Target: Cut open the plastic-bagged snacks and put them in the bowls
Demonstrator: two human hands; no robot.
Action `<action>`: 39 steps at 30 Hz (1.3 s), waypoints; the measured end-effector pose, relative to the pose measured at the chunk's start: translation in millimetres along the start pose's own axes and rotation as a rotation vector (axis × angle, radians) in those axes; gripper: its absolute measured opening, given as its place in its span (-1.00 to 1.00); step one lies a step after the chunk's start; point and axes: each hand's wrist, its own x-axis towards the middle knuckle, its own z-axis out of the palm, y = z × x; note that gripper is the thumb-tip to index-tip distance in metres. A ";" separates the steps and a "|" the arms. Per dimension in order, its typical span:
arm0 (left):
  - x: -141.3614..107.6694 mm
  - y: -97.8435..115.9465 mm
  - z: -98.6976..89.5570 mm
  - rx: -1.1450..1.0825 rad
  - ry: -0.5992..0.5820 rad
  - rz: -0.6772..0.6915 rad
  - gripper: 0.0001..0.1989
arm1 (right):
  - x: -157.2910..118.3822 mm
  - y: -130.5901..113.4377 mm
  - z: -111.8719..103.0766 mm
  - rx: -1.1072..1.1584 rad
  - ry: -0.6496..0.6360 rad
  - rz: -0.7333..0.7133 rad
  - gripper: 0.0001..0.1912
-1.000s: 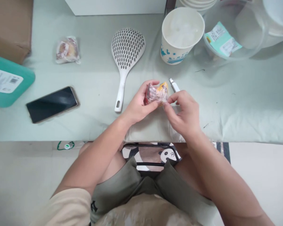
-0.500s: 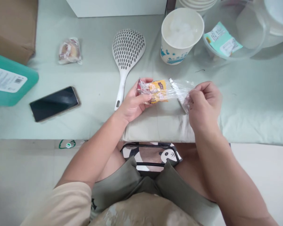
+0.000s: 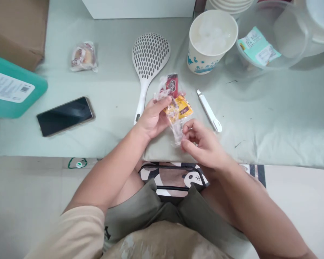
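Observation:
My left hand (image 3: 156, 117) is closed on a crumpled clear plastic wrapper (image 3: 176, 131) together with a yellow packet (image 3: 185, 109) and a red packet (image 3: 172, 85). The red packet sticks out beyond my fingertips. Bent fingers of my right hand (image 3: 201, 142) stand apart at the wrapper's loose lower end; whether they touch it is hard to tell. A white cutter (image 3: 209, 110) lies on the table to the right of the packets. Behind my left hand rests a grey slotted skimmer (image 3: 150, 54), its handle end beside my wrist.
A paper cup (image 3: 212, 41) with whitish contents stands behind the cutter, beside a clear tub (image 3: 294, 64) holding a green-labelled packet. A phone (image 3: 66, 116), a wrapped snack (image 3: 84, 57), a green container (image 3: 16, 86) and a cardboard box (image 3: 18, 28) are at left.
My right hand has moved left and nearer to me, and its fingers have loosened. The wrapper, stretched sideways before, hangs toward me. The red packet shows more, and the cutter is uncovered.

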 end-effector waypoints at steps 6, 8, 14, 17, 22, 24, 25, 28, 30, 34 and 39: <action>-7.8 5.8 4.3 0.002 -0.033 -0.202 -0.80 | 2.7 3.5 -14.5 -0.089 0.389 -0.216 -0.85; -12.9 6.3 4.1 0.012 -0.143 -0.304 -0.70 | 6.4 9.0 -18.2 -0.093 0.556 -0.264 -0.82; -27.4 6.9 5.6 0.203 -0.295 -0.454 -0.48 | 15.3 15.3 -21.8 -0.161 0.551 -0.219 -0.72; -28.8 8.6 4.2 0.277 -0.329 -0.469 -0.51 | 16.9 11.3 -21.7 -0.143 0.586 -0.173 -0.73; -24.5 9.4 -2.2 0.292 -0.438 -0.507 -0.54 | 21.1 9.6 -24.1 0.145 0.655 -0.032 -0.66; -22.1 8.3 -3.8 0.287 -0.458 -0.506 -0.54 | 23.8 10.9 -24.4 0.256 0.658 -0.010 -0.67; -20.9 7.5 -4.2 0.276 -0.451 -0.493 -0.54 | 25.0 11.6 -23.9 0.303 0.659 -0.010 -0.69; -17.2 4.4 -3.6 0.205 -0.367 -0.438 -0.53 | 27.1 13.1 -19.7 0.403 0.654 -0.003 -0.68; -14.7 2.4 -1.6 0.155 -0.285 -0.387 -0.57 | 26.0 14.0 -14.9 0.427 0.594 0.043 -0.62; -10.6 -1.2 6.1 0.127 -0.169 -0.234 -0.73 | 20.4 16.8 -5.8 0.399 0.360 0.078 -0.52; -10.2 -8.8 13.1 0.150 -0.079 -0.138 -0.74 | 19.5 20.6 -0.8 0.404 0.304 0.068 -0.49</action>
